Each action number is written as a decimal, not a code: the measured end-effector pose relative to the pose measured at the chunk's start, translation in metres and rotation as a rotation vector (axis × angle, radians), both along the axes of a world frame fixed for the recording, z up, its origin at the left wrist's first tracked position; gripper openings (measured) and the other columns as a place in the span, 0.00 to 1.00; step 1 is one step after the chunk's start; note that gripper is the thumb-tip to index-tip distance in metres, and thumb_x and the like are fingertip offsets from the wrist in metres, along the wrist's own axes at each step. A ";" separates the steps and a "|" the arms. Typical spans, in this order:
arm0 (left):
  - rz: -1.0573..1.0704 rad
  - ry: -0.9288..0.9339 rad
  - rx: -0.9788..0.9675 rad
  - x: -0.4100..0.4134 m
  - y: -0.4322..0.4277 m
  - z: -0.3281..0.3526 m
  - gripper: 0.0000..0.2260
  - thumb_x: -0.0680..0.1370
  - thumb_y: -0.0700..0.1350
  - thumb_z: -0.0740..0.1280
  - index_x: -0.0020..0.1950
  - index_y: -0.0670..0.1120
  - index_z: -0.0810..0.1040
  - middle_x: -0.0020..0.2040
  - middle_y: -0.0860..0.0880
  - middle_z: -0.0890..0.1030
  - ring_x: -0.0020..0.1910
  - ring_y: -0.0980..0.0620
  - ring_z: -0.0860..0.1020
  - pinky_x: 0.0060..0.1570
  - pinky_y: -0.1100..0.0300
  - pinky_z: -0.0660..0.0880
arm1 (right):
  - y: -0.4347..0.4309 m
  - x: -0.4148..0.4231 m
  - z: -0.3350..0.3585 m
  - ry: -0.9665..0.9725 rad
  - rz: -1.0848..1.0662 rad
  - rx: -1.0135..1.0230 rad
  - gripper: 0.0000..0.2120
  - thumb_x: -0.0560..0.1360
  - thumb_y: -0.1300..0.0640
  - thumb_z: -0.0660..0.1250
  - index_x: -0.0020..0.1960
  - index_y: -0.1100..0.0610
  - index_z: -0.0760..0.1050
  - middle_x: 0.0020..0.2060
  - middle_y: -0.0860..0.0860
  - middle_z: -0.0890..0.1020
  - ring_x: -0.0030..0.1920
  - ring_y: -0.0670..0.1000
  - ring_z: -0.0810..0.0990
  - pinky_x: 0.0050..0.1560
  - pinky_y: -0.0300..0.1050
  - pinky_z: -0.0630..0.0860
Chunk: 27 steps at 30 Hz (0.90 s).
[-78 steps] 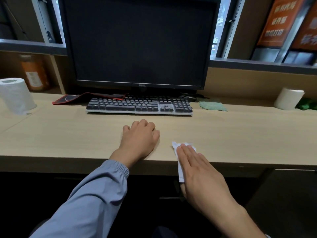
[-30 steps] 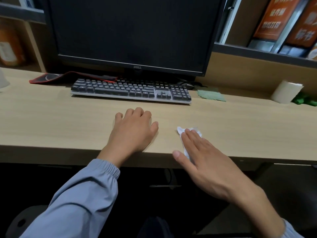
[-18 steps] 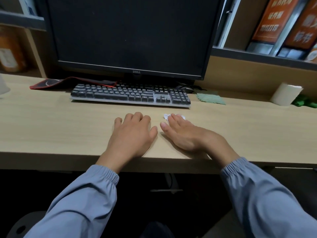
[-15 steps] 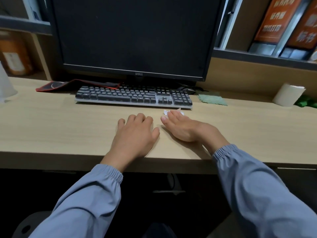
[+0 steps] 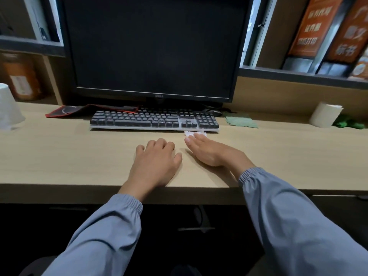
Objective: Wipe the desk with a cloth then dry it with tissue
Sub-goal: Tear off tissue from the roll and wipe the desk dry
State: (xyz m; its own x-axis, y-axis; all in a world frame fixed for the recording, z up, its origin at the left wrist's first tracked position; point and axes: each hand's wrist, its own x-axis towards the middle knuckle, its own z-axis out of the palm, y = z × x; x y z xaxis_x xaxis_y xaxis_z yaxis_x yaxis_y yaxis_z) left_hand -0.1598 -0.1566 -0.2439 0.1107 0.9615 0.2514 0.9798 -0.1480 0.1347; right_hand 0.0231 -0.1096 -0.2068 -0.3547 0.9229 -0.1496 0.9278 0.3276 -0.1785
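Note:
The light wooden desk (image 5: 59, 156) spans the view. My right hand (image 5: 211, 151) lies flat on it, straight fingers pressing a crumpled white tissue (image 5: 194, 133) against the desk just in front of the keyboard's right end. Most of the tissue is hidden under my fingers. My left hand (image 5: 155, 164) rests palm down beside it, fingers loosely bent, holding nothing. A green cloth (image 5: 240, 121) lies flat on the desk to the right of the keyboard.
A dark keyboard (image 5: 153, 120) and a black monitor (image 5: 151, 48) stand behind my hands. A red-edged mouse pad (image 5: 79, 110) lies left of the keyboard. Tissue rolls stand at far left (image 5: 9, 112) and far right (image 5: 325, 114). A green object (image 5: 348, 123) lies beside the right roll.
My right hand has slid the tissue away from the desk's front edge toward the keyboard. My left hand has stayed in place.

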 end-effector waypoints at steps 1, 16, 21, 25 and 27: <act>0.000 0.000 0.000 0.000 0.001 0.000 0.22 0.84 0.61 0.49 0.71 0.53 0.71 0.70 0.50 0.73 0.68 0.47 0.70 0.67 0.43 0.65 | 0.001 0.000 0.001 0.014 -0.017 -0.005 0.29 0.87 0.40 0.40 0.85 0.48 0.46 0.84 0.49 0.45 0.83 0.50 0.41 0.80 0.54 0.44; -0.044 -0.036 -0.006 -0.004 -0.003 0.003 0.22 0.84 0.60 0.49 0.72 0.53 0.72 0.71 0.51 0.73 0.68 0.47 0.70 0.67 0.44 0.64 | 0.027 0.035 0.002 -0.056 -0.238 -0.026 0.37 0.83 0.33 0.40 0.85 0.53 0.44 0.84 0.49 0.46 0.83 0.50 0.44 0.80 0.55 0.47; -0.036 -0.043 0.000 -0.005 -0.001 0.001 0.22 0.84 0.60 0.50 0.70 0.54 0.72 0.69 0.50 0.73 0.67 0.47 0.70 0.66 0.44 0.64 | 0.026 0.044 0.006 -0.060 -0.201 -0.057 0.33 0.85 0.37 0.38 0.85 0.52 0.45 0.84 0.50 0.46 0.83 0.52 0.42 0.80 0.57 0.45; -0.035 -0.049 0.010 -0.004 -0.002 0.001 0.21 0.84 0.60 0.50 0.71 0.54 0.72 0.70 0.50 0.73 0.67 0.47 0.70 0.66 0.45 0.64 | 0.009 0.054 0.006 -0.025 -0.150 -0.056 0.32 0.85 0.38 0.38 0.85 0.51 0.44 0.84 0.49 0.44 0.83 0.50 0.41 0.81 0.57 0.45; -0.035 -0.049 0.015 -0.004 -0.002 0.001 0.22 0.84 0.60 0.50 0.70 0.53 0.72 0.70 0.50 0.73 0.67 0.47 0.70 0.65 0.45 0.64 | -0.001 0.056 0.007 -0.026 -0.139 -0.053 0.32 0.85 0.37 0.38 0.85 0.50 0.44 0.84 0.48 0.44 0.83 0.49 0.42 0.81 0.55 0.45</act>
